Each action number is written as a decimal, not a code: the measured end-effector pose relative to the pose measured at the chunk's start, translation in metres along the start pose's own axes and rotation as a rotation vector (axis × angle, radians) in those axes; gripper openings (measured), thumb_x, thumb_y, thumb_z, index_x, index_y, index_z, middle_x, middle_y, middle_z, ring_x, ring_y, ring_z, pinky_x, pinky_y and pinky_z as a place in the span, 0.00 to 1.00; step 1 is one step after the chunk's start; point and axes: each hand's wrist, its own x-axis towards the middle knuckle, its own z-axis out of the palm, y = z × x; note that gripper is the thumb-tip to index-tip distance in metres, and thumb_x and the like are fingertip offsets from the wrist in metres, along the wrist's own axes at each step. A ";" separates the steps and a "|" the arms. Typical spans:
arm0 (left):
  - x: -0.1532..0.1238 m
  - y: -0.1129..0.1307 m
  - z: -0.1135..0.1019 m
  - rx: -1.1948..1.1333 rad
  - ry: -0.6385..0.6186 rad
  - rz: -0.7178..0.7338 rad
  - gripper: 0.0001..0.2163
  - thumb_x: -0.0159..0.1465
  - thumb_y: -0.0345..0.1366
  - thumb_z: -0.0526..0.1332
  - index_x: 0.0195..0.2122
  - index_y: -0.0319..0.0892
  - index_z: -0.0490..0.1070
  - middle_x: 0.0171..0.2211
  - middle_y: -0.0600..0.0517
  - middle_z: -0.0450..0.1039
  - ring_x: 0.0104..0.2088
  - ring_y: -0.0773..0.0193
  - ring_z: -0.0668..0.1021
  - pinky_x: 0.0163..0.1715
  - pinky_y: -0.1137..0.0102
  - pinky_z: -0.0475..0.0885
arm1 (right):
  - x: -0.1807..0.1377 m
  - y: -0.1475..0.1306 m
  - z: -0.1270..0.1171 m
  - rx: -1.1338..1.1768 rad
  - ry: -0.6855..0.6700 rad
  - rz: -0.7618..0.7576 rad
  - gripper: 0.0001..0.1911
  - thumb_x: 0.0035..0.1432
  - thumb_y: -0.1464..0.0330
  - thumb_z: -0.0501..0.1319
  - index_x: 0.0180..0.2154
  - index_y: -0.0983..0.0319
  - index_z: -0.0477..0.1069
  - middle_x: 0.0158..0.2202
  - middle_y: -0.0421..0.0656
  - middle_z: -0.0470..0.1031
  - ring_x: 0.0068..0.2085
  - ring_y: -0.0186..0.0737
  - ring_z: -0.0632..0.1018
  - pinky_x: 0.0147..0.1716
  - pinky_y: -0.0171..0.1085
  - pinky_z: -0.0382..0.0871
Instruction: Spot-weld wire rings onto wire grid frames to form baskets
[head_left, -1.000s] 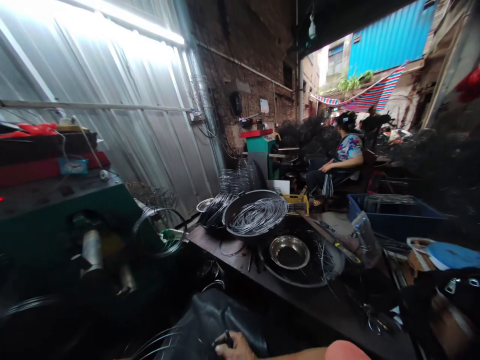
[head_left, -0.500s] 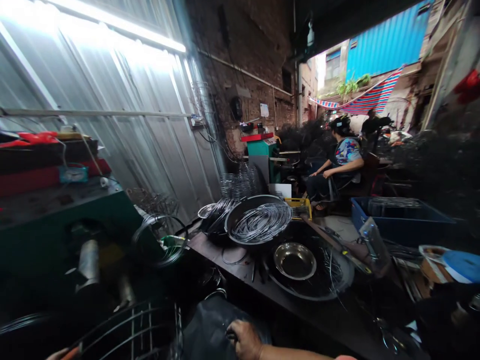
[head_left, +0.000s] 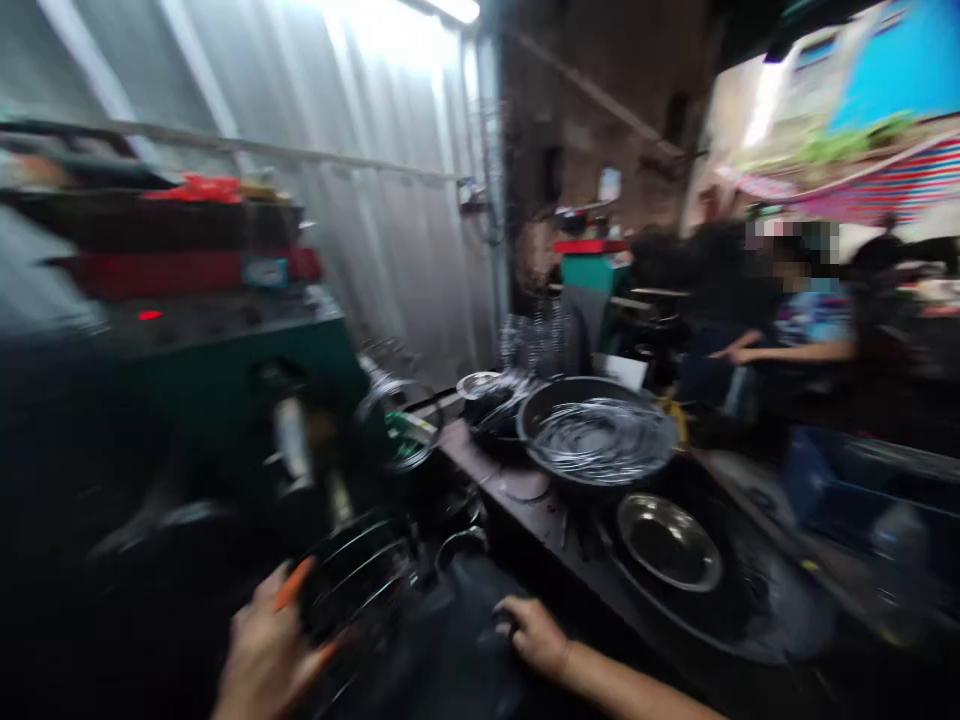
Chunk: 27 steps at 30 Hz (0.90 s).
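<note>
Left hand: your left hand [head_left: 262, 650], with orange covers on two fingertips, lies against the round black wire grille [head_left: 360, 575] at the lower left. The fingers look partly spread, but the blur hides whether they clasp a wire.
Right hand: your right hand [head_left: 534, 635] sits knuckles-up, fingers curled, on the glossy black sheet [head_left: 450, 650]. You cannot tell whether it pinches the sheet.
Grille: it stands tilted just in front of the green machine [head_left: 225, 370] and beside the black sheet.
Bench: the dark workbench [head_left: 517, 500] runs away on your right, past your right hand.
On the bench: a wide dark round pan [head_left: 600, 440] holds silvery wire rings. A shiny steel bowl [head_left: 667, 540] sits just nearer to you.
Beyond: a seated person [head_left: 795, 330] is well apart, at the far right.
</note>
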 end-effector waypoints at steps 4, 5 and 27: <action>0.002 0.007 0.002 0.084 -0.175 -0.078 0.38 0.48 0.49 0.65 0.54 0.30 0.58 0.57 0.27 0.54 0.59 0.38 0.59 0.55 0.46 0.56 | 0.050 -0.067 -0.027 0.183 -0.128 -0.095 0.12 0.48 0.69 0.60 0.39 0.60 0.70 0.32 0.39 0.74 0.35 0.38 0.73 0.36 0.35 0.65; 0.005 0.007 0.003 0.092 -0.205 -0.125 0.39 0.48 0.47 0.66 0.56 0.31 0.56 0.59 0.28 0.51 0.60 0.39 0.56 0.56 0.45 0.52 | 0.066 -0.084 -0.030 0.234 -0.206 -0.111 0.11 0.48 0.69 0.61 0.37 0.60 0.70 0.31 0.39 0.73 0.34 0.37 0.73 0.35 0.34 0.65; 0.012 -0.027 0.017 -0.112 -0.339 -0.287 0.47 0.41 0.41 0.72 0.59 0.33 0.51 0.62 0.31 0.44 0.63 0.42 0.48 0.59 0.45 0.42 | 0.183 -0.149 0.055 -0.190 -0.619 -0.621 0.13 0.56 0.68 0.57 0.43 0.60 0.74 0.37 0.44 0.74 0.38 0.39 0.75 0.37 0.36 0.66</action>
